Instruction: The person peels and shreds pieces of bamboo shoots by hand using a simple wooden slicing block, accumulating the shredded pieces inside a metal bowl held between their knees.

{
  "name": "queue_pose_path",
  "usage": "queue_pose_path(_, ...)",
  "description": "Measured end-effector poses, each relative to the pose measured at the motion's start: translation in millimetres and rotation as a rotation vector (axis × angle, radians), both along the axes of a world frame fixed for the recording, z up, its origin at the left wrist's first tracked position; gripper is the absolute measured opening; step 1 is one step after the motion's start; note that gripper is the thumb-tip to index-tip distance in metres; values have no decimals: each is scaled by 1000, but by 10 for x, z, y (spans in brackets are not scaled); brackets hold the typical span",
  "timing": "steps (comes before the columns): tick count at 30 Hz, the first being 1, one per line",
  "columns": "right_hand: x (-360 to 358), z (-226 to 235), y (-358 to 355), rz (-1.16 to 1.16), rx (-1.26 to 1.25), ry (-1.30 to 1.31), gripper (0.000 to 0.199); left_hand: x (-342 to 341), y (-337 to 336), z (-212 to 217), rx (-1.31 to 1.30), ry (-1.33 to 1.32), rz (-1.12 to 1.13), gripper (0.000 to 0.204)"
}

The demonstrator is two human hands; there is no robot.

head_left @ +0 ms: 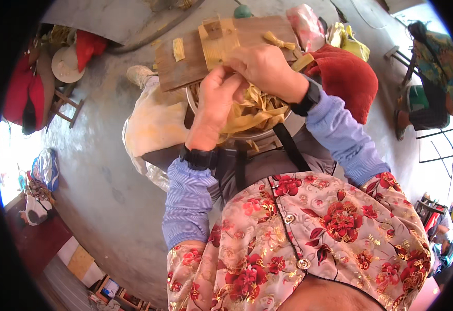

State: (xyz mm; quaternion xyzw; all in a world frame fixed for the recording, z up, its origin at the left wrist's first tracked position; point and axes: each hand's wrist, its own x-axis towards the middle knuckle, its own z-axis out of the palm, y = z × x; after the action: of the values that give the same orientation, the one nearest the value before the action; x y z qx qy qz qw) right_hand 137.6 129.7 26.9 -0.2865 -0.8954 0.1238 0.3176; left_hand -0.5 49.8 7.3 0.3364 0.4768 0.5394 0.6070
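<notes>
My left hand (216,98) and my right hand (265,67) meet over a metal basin on my lap, with thumbs and fingers pinched together. Whatever lies between the fingertips is hidden by the fingers. Below them, the basin (260,136) is heaped with dry yellow-brown strips (260,111) that look like leaf or husk. A brown wooden board (177,67) lies just beyond my hands. On it rest a wide flat yellow piece (211,44), a small yellow piece (178,49) at the left and a knotted yellow bundle (278,40) at the right.
A red cushion-like cloth (348,78) sits right of the basin, with pink (306,26) and yellow plastic bags (353,41) behind it. Another person (433,78) sits at the far right. A wooden stool (66,106) with bags stands at the left on the grey floor (102,171).
</notes>
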Motion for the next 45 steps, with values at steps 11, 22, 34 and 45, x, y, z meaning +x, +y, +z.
queue_pose_path(11,363,1310,-648,779,-392,183,12,-277,-562,1964,429,621,-343,26)
queue_pose_path(22,163,72,-358,-93,-407,257,8,190,-197,303,-106,-484,-146,27)
queue_pose_path(34,298,-267,-366,-194,-703,-121,17,2,-120,-126,358,983,-186,19)
queue_pose_path(45,267,-361,-518,-4,-1599,648,11,194,-267,104,356,590,-91,35)
